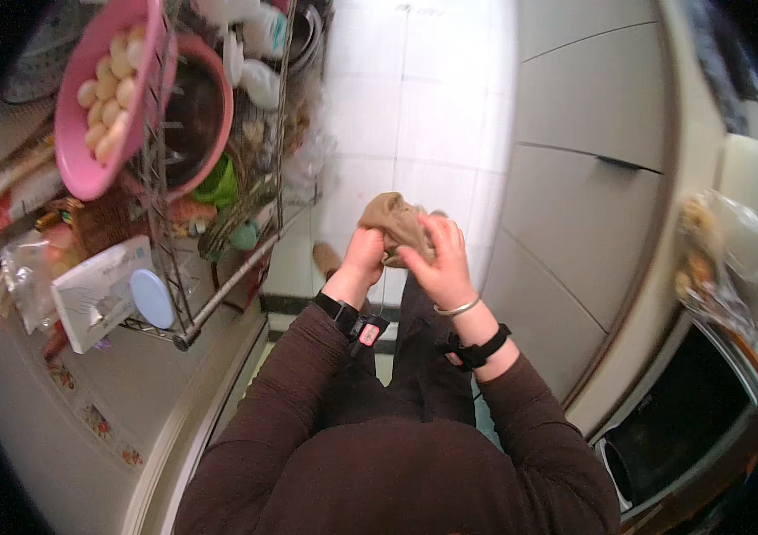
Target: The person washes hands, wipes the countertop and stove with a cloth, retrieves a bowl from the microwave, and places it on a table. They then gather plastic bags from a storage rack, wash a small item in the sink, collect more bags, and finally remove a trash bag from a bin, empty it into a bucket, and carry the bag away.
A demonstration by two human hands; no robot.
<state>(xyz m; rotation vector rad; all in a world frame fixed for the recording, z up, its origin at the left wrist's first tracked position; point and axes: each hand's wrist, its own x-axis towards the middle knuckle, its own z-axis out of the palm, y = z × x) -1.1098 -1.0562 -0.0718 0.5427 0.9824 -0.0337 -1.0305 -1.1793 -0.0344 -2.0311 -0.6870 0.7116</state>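
Note:
Both hands are in front of my body, above the tiled floor. A crumpled brown cloth (392,217) hangs between them. My left hand (363,254) is closed in a fist on the cloth's near left part. My right hand (442,251) lies against its right side, with the thumb and fingers pinching the fabric. Folds hide the cloth's full shape, and some fingertips are covered by it. Black bands circle both wrists, and a bangle (457,307) is on the right one.
At left, a wire shelf rack (232,284) holds a pink basin (75,147) of eggs, a second basin (218,127), a white box (101,294) and bags. Grey cabinets (573,200) line the right side, below a counter (697,134) bearing a plastic bag of food (720,261). White floor tiles (419,120) stretch ahead.

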